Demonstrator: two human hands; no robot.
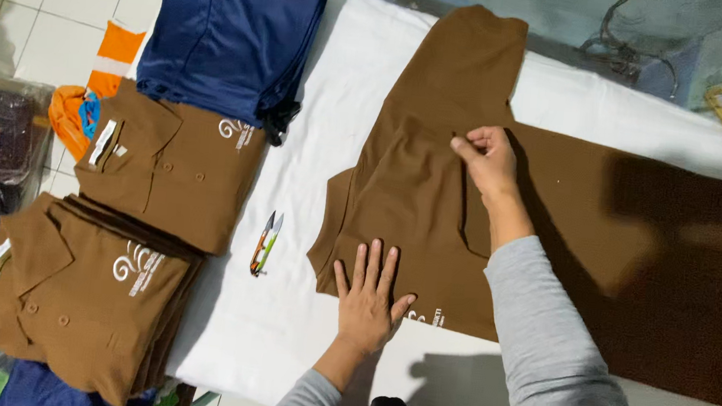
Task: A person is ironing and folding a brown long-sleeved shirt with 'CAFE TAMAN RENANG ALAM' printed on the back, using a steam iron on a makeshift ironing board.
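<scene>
Left hand (pixel 366 297): lower centre of frame, open, palm flat on the near edge of the brown shirt (pixel 419 191). Right hand (pixel 488 158): centre, fingers pinching a fold of that shirt. Shirt spread across the white cloth (pixel 333 122), centre to right. Thread snips (pixel 266 243): on the cloth, left of the left hand, apart. Folded brown shirts (pixel 83 292), lower left. Navy garments (pixel 232 31), upper left.

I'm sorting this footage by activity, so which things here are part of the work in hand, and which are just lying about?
In hand: brown shirt; left hand pressing it flat; right hand pinching a fold.

Lying about: folded brown shirts; navy garments; thread snips; orange cloth.
</scene>
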